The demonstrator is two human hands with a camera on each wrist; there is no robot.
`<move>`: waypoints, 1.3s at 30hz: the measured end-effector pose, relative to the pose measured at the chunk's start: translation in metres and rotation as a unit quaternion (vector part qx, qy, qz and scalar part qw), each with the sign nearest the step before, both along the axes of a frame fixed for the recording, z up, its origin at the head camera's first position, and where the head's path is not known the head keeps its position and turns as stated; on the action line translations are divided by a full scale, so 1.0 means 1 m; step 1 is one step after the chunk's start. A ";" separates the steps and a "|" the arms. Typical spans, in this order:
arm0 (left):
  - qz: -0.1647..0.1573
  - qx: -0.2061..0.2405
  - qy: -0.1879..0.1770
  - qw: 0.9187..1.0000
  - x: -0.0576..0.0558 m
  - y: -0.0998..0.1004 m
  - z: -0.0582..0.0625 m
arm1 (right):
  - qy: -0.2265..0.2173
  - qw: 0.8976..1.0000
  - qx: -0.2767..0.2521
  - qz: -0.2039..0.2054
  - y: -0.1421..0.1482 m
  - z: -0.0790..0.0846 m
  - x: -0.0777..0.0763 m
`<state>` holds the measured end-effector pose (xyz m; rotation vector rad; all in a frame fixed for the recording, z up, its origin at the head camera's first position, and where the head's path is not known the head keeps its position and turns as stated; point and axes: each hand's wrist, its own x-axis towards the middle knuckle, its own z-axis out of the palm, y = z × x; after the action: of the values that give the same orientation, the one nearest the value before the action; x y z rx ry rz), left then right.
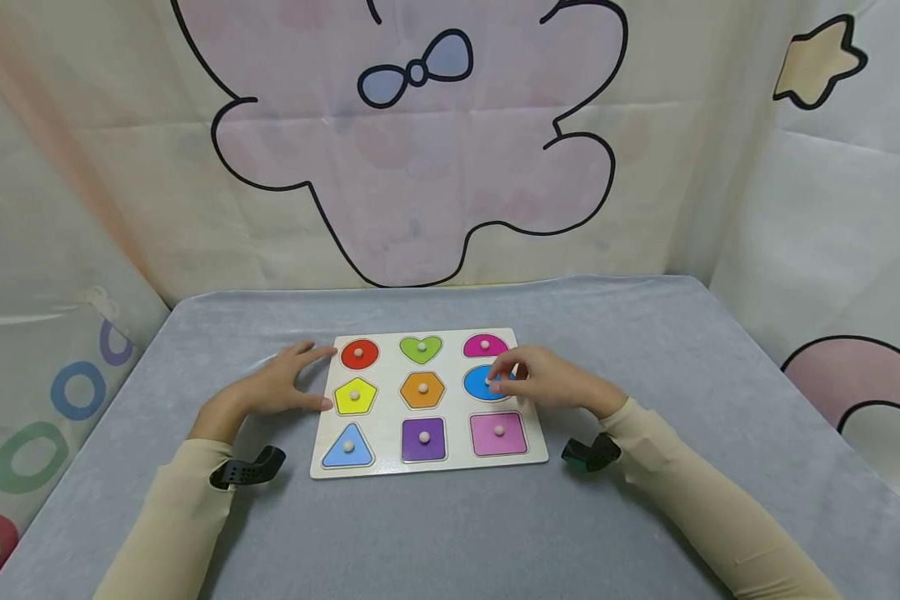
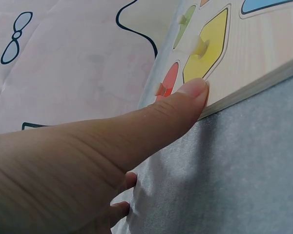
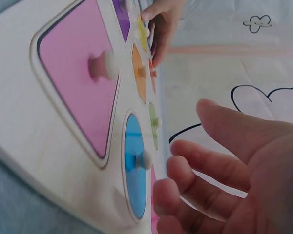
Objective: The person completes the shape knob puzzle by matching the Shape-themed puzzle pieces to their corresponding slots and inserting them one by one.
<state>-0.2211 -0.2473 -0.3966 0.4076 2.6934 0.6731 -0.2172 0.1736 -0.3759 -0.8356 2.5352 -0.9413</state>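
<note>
A white wooden peg puzzle board (image 1: 387, 442) lies on the cloth, its knobbed shapes all seated in their recesses. At its left edge is my left hand (image 1: 273, 387), thumb and forefinger spread along the side; in the left wrist view the thumb (image 2: 188, 100) lies at the edge beside the yellow pentagon (image 2: 212, 46). Over the blue oval (image 1: 476, 383) hovers my right hand (image 1: 551, 379), fingers loosely bent. The right wrist view shows thumb and fingers apart, with the oval's knob (image 3: 144, 160) outside them. The pink rectangle (image 1: 487, 442) sits just nearer me.
Also on the board are a red circle (image 1: 360, 360), green heart (image 1: 420, 354), magenta semicircle (image 1: 474, 345), orange hexagon (image 1: 422, 400), blue triangle (image 1: 348, 458) and purple square (image 1: 423, 452). Grey cloth (image 1: 420, 542) covers the table; printed curtains (image 1: 420, 167) stand behind it.
</note>
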 end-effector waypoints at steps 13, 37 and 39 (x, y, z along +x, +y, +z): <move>0.002 -0.004 -0.001 1.000 0.001 0.000 0.001 | 0.069 0.995 -0.011 -0.076 0.014 -0.007 -0.010; -0.007 -0.010 0.010 1.000 0.002 0.001 0.004 | 0.127 0.982 0.017 -0.136 0.029 -0.014 -0.024; -0.006 -0.010 0.010 1.000 0.001 0.001 0.003 | 0.140 0.980 0.027 -0.137 0.030 -0.014 -0.024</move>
<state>-0.2197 -0.2466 -0.3933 0.4282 2.7112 0.6408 -0.2412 0.2032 -0.3901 -0.6518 2.9635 -0.8795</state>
